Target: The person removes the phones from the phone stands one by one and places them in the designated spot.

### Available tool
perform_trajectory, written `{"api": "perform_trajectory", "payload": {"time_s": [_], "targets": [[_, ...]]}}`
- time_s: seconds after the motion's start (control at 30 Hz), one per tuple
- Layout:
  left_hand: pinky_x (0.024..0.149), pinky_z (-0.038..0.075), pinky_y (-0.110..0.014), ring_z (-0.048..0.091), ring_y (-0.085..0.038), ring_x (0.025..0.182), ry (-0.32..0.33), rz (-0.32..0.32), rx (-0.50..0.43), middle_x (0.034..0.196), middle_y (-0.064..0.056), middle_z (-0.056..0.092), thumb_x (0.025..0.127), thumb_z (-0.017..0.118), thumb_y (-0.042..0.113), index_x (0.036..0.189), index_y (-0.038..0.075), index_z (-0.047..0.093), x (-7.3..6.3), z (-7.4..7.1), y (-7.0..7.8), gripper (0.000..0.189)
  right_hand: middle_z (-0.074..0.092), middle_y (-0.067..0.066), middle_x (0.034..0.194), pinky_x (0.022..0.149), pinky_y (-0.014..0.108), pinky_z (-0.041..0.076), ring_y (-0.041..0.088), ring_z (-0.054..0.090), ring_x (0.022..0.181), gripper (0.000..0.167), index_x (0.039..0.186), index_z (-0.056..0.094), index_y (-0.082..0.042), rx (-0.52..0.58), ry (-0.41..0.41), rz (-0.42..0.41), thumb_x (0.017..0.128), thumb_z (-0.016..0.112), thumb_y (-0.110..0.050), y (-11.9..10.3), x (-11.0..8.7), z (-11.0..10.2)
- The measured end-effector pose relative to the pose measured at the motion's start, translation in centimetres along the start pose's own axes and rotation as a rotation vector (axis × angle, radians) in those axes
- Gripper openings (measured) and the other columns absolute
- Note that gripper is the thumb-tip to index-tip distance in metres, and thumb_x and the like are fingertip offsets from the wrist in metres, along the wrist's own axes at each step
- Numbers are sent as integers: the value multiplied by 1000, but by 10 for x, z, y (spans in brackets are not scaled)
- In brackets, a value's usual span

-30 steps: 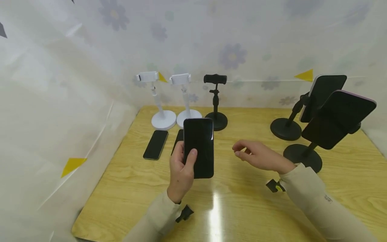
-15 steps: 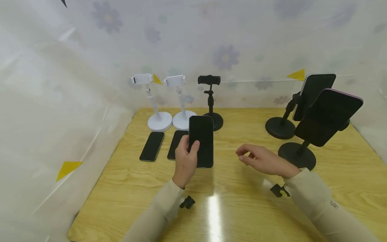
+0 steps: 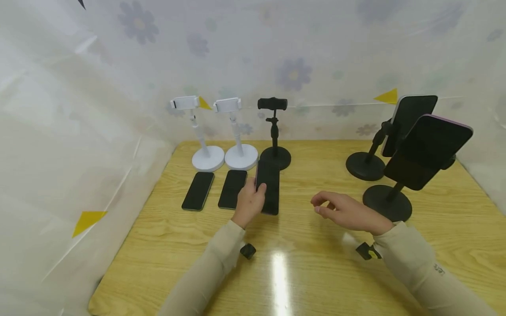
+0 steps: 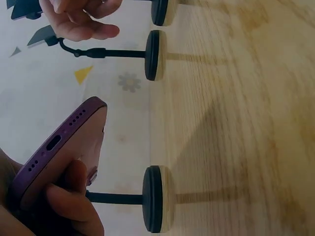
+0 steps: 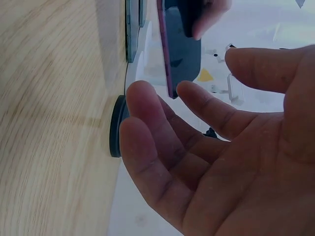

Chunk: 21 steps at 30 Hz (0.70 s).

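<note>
My left hand (image 3: 250, 202) grips a smartphone (image 3: 270, 188) by its left side, thumb over the dark screen and fingers behind. The left wrist view shows that phone's purple edge (image 4: 53, 142) with its charging port, tilted above the table. Just behind it stands a black phone stand (image 3: 274, 127) with a bare clamp. To the right, my right hand (image 3: 345, 211) hovers over the table with loosely bent fingers and holds nothing. In the right wrist view its palm (image 5: 246, 172) faces the camera, and the held phone (image 5: 177, 54) appears beyond the fingertips.
Two white phone stands (image 3: 207, 157) stand at the back left. Two phones lie flat before them, a left one (image 3: 198, 191) and a right one (image 3: 232, 189). At the right, two black stands bear phones, a rear one (image 3: 411, 118) and a front one (image 3: 428, 151).
My left hand has moved right and slightly forward with the phone, which now leans more flatly. The right-hand flat phone is more exposed. My right hand has shifted slightly to the right in view.
</note>
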<state>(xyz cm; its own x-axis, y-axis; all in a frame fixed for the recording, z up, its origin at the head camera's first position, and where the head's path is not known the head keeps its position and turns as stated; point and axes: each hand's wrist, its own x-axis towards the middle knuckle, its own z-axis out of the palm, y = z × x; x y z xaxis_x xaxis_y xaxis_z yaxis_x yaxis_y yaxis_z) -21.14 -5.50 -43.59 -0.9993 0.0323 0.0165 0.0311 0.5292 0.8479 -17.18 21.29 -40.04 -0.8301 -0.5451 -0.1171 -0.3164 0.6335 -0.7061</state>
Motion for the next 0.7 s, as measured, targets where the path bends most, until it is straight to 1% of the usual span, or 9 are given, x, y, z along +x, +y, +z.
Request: {"api": "perform_trajectory", "payload": {"time_s": [0.13,0.2,0.4,0.5,0.6,0.7], "targets": [[77,46,-38,57,-27,89,-54,-35,31,102,-14,62,105,43,28,124,1,54,10,6,-4,35,63,19,124,72,27,53,23,66,92,35,128,57,-3,-8,5,2,104,51,-29,4,-2,0],[81,48,-41,58,-28,94,-81,-62,42,107,-15,63,105,42,30,126,1,53,15,8,-6,37,63,19,123,72,27,53,24,66,93,35,128,57,-3,-9,5,6,104,51,-28,6,-3,0],[96,48,-48,59,-34,113,-136,-110,76,122,-20,62,105,43,29,131,0,50,27,14,-18,39,63,19,123,73,29,53,25,66,93,33,127,58,-3,-5,4,25,104,51,-26,7,-4,1],[99,48,-48,59,-34,116,-151,-146,91,124,-21,61,105,44,27,132,-2,49,31,16,-23,40,63,20,124,74,29,53,25,66,93,33,127,58,-4,-5,8,31,104,51,-26,7,-5,2],[97,49,-47,60,-33,111,-150,-183,109,122,-21,63,105,45,27,130,-3,50,34,17,-26,40,62,19,125,73,29,52,22,65,93,35,127,58,-4,-4,11,36,104,52,-29,8,-5,4],[96,50,-47,62,-33,110,-147,-198,147,120,-21,64,104,48,28,127,-4,52,39,18,-26,40,62,19,125,71,28,52,20,64,92,35,128,58,-4,2,11,37,104,52,-28,10,-4,7]]}}
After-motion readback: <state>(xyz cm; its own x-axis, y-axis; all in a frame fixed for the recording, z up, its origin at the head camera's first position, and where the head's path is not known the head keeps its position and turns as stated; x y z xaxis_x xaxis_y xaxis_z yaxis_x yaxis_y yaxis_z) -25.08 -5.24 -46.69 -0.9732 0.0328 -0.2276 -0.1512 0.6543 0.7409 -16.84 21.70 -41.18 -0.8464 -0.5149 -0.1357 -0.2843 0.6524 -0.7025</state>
